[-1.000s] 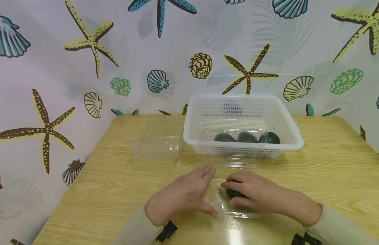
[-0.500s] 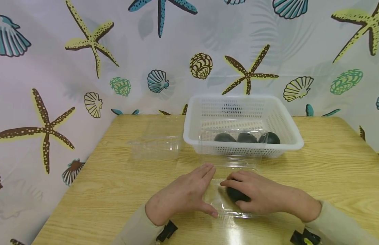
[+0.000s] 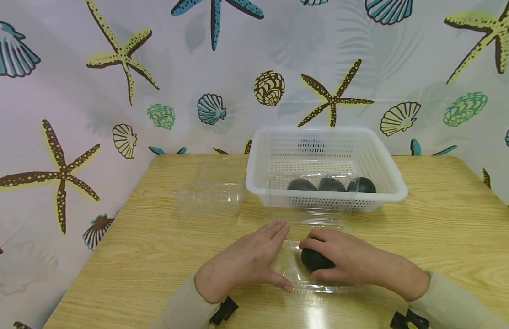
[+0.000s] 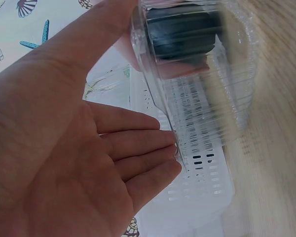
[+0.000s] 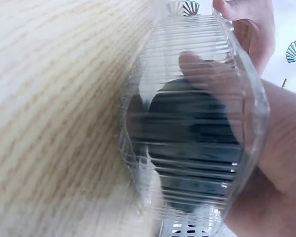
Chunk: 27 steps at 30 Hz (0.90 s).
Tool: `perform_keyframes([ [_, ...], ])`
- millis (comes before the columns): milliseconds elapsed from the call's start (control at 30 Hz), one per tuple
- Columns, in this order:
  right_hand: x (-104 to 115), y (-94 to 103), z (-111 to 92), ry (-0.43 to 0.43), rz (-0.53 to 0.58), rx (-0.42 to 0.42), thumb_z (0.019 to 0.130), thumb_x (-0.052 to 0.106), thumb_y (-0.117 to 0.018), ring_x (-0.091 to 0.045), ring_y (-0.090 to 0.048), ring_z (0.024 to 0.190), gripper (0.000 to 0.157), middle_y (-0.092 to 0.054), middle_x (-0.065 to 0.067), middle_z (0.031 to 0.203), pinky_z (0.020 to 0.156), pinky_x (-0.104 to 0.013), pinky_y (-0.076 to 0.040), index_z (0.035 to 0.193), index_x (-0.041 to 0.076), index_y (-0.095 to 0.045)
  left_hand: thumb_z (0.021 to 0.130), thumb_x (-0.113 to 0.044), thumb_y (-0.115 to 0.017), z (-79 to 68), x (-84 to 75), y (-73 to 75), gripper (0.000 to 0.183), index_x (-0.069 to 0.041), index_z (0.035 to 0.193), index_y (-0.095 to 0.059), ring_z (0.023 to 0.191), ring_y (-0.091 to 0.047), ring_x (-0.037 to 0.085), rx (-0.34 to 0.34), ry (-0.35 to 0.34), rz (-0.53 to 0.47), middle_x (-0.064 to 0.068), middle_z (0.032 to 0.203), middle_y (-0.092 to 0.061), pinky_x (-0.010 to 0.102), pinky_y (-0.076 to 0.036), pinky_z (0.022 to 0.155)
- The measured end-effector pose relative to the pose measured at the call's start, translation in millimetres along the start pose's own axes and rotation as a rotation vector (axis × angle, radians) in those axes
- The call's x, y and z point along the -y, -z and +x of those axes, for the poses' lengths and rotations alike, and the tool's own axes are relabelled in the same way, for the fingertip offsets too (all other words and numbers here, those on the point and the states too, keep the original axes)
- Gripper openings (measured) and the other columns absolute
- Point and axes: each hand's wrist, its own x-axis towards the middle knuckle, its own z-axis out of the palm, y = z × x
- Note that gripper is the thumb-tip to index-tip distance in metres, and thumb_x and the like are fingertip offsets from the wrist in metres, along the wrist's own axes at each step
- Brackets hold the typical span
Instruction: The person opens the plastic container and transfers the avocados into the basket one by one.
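A clear plastic clamshell box (image 3: 293, 269) lies on the table, its lid (image 3: 309, 214) raised at the far side against the basket. My right hand (image 3: 346, 257) reaches into it and grips a dark avocado (image 3: 315, 260), thumb on the near side and fingers over the top. Through the ribbed wall in the right wrist view, the avocado (image 5: 192, 128) shows against the thumb. Straight fingers of my left hand (image 3: 252, 258) rest along the box's left side; in the left wrist view the fingertips of this hand (image 4: 89, 153) meet the rim.
A white slotted basket (image 3: 260, 160) stands behind the box, with several dark avocados (image 3: 331, 184) by its front wall. Left of it sits another open clear box (image 3: 206, 198). Patterned cloth (image 3: 229, 59) hangs at the table's back edge (image 3: 184, 154).
My right hand's fingers and thumb shift on the avocado, exposing more of it. The avocado moves slightly left within the box. My left hand stays still.
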Motion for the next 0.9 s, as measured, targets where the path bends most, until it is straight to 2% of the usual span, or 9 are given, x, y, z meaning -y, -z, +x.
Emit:
perform_keyframes([
  [200,-0.8,-3.6,0.9,0.047,-0.046,-0.064,0.082,0.053,-0.074,-0.006,-0.054,0.089,0.047,-0.057,0.008,0.103,0.076,-0.028,-0.052,0.118,0.024,-0.067,0.072,-0.068,-0.074,-0.2,-0.1,-0.1,0.119,0.0,0.156,-0.023,0.152,-0.025,0.024,-0.002,0.0,-0.002,0.015,0.163,-0.026,0.035,-0.029,0.122],
  [400,-0.4,-1.6,1.1,0.016,-0.036,-0.121,0.08,0.058,-0.075,-0.005,-0.051,0.086,0.047,-0.055,0.009,0.1,0.072,-0.028,-0.051,0.114,0.027,-0.07,0.072,-0.068,-0.074,0.4,0.4,-0.3,0.119,0.001,0.155,-0.024,0.151,-0.026,0.025,-0.013,-0.007,0.009,0.016,0.162,-0.028,0.035,-0.028,0.122],
  [533,1.0,0.7,1.5,0.015,-0.033,-0.164,0.079,0.056,-0.076,-0.004,-0.05,0.081,0.046,-0.054,0.008,0.099,0.067,-0.023,-0.05,0.114,0.027,-0.07,0.071,-0.068,-0.074,1.0,0.2,-0.2,0.119,0.0,0.156,-0.024,0.152,-0.026,0.024,-0.008,0.0,0.005,0.015,0.163,-0.027,0.035,-0.028,0.122],
  [733,3.7,3.8,0.9,0.022,-0.047,-0.185,0.08,0.054,-0.077,-0.006,-0.053,0.078,0.047,-0.055,0.004,0.105,0.063,-0.022,-0.05,0.118,0.027,-0.069,0.071,-0.068,-0.074,1.6,0.5,-0.4,0.12,0.0,0.156,-0.024,0.152,-0.026,0.024,-0.003,0.002,-0.002,0.015,0.163,-0.027,0.035,-0.028,0.122],
  [900,4.0,5.9,0.6,0.084,-0.086,-0.236,0.08,0.053,-0.078,-0.009,-0.06,0.085,0.049,-0.059,0.001,0.111,0.063,-0.025,-0.054,0.119,0.027,-0.068,0.071,-0.068,-0.074,1.6,0.2,-0.6,0.12,0.0,0.156,-0.024,0.152,-0.025,0.023,0.0,0.007,-0.005,0.015,0.163,-0.026,0.035,-0.028,0.122],
])
